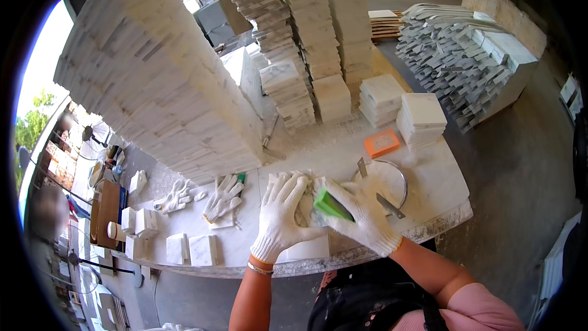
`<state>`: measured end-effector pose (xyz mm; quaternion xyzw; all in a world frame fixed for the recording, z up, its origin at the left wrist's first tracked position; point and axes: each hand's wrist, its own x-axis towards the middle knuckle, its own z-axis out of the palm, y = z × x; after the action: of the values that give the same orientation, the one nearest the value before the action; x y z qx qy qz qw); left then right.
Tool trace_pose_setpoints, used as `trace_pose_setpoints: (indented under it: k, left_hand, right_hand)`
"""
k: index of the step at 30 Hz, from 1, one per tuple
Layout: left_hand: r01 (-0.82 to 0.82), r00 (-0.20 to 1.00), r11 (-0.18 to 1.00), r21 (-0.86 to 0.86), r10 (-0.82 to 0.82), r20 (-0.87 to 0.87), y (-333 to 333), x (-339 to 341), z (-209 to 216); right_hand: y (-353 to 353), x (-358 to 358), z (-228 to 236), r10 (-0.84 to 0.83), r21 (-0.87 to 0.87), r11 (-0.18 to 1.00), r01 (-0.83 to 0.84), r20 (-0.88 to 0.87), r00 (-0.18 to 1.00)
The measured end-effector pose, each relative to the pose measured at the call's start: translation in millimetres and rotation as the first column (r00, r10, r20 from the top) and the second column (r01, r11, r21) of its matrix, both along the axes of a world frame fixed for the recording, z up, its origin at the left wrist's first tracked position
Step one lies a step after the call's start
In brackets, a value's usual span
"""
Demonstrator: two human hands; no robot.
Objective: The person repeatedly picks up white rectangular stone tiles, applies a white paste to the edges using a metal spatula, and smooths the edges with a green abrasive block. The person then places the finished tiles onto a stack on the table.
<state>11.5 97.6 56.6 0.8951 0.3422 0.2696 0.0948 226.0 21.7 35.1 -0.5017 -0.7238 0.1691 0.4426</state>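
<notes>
My left hand [283, 211], in a white knit glove, lies flat with its fingers stretched forward on the worktable. My right hand [361, 216], gloved the same way, is closed around a green block [331, 206] that looks like a hand sanding block; motion smears it a little. Below and between the hands, a white marble tile [309, 248] shows in part near the table's front edge; the gloves hide the rest. Beside my right hand lie a round metal-rimmed dish [401, 178] and a flat metal blade [390, 206]. A second orange block [382, 144] rests farther back.
Spare white gloves [224, 198] and small marble pieces [203, 251] lie on the table [429, 193] at left. A tall tile stack [165, 79] rises at far left, more stacks [315, 37] behind. Short tile piles [422, 117] stand at right, grey slabs [456, 55] beyond.
</notes>
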Motion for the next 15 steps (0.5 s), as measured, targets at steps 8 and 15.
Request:
trace_pose_setpoints:
  k: [8,15]
  left_hand:
    - [0.002,1.0,1.0,0.016,-0.002,0.0,4.2,3.3,1.6]
    - [0.011,1.0,1.0,-0.013,-0.011,0.006,2.5,-0.9,-1.4]
  right_hand:
    - [14.1,6.0,-23.4,0.035,-0.014,0.999,-0.036,-0.106,0.994]
    - [29.6,2.3,-13.5,-0.03,0.028,0.999,0.033,-0.094,0.995]
